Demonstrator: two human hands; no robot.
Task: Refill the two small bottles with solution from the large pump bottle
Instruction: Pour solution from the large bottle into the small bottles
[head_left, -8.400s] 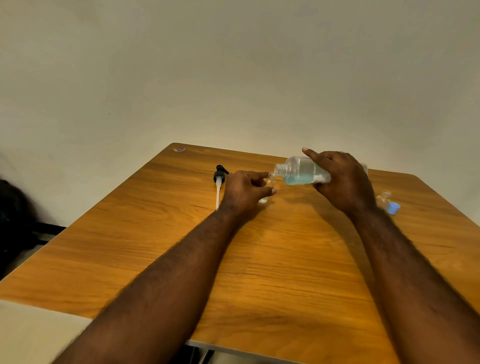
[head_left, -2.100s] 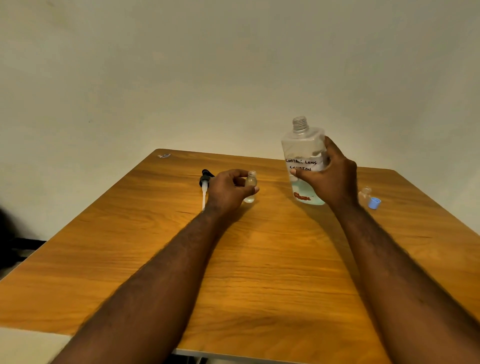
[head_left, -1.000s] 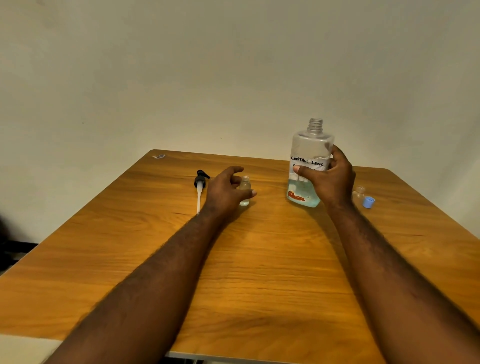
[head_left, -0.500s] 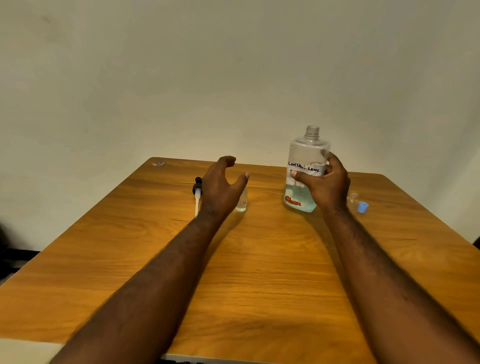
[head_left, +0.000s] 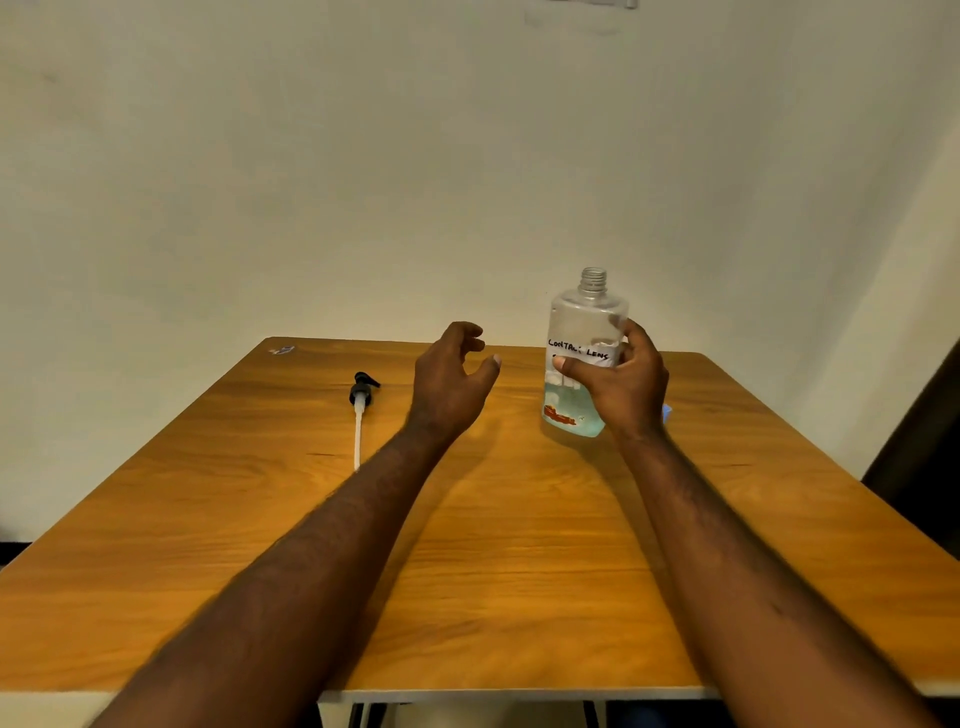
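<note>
The right hand (head_left: 628, 387) grips the uncapped large bottle (head_left: 584, 322) (hand-lettered "CONTACT LENS", blue liquid low inside), upright on the wooden table (head_left: 493, 545) at about 1 o'clock from its centre. The left hand (head_left: 449, 382) hovers near 12 o'clock, fingers loosely spread, holding nothing. The pump head (head_left: 360, 393) lies flat at 11 o'clock, its white tube pointing toward 6. A sliver of blue cap (head_left: 666, 413) shows at the right hand's 3 o'clock.

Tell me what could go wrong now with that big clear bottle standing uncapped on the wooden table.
1. The clear plastic bottle of blue liquid has no cap; if the right hand gripping it tips it, liquid could spill.
2. The black pump head with its white tube lies bare on the wooden table, so it may carry dirt back into the bottle.
</note>
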